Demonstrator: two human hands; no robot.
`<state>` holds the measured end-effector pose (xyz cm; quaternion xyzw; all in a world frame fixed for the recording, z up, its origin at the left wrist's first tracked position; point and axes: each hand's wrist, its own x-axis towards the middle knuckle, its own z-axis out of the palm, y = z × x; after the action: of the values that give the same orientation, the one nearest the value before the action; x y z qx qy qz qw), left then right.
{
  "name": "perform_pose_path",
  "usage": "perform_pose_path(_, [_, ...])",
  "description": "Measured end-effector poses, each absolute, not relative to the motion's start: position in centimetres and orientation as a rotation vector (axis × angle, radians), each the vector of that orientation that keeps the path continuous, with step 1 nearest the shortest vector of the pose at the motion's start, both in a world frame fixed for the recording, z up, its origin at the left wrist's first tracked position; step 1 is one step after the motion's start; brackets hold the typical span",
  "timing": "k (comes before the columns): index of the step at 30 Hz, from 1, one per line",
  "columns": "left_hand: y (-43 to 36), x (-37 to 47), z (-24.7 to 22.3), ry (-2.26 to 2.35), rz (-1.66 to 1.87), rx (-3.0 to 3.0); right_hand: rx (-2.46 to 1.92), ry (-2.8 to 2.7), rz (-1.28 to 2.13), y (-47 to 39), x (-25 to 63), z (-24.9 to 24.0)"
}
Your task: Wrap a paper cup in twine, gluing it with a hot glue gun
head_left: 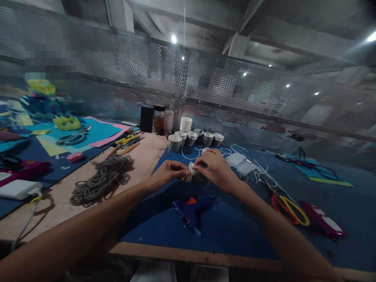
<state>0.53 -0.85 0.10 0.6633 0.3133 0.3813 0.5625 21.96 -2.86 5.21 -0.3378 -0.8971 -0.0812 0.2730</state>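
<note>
Blue glue gun (188, 211) lies nearest, on blue surface (235, 231). Just beyond, left hand (171, 171) and right hand (214, 164) close together, fingertips pinching small white cup (191, 169) between them. Cup looks tilted; fingers hide much, so mouth direction and long axis unclear. Work on cup seems under way, amount left untellable. Farther, grey-sided cups (174, 144), seemingly done, stand before white stack (186, 124).

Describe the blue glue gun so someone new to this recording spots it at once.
Find the blue work surface in front of the person. On it, just nearer than the left hand and right hand, lies the glue gun. Its blue colour and orange-red trigger set it apart from the magenta object farther right.
</note>
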Motion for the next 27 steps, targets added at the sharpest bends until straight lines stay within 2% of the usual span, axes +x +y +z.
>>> perform_pose_path(21, [-0.4,0.4,-0.5,0.693,0.889,1.582,-1.089,-2.306,-0.092,-2.1,23.5,4.7])
perform_pose_path(27, [-0.4,0.4,-0.3,0.698,0.881,1.597,-0.994,-2.421,0.056,-1.8,25.0,5.7])
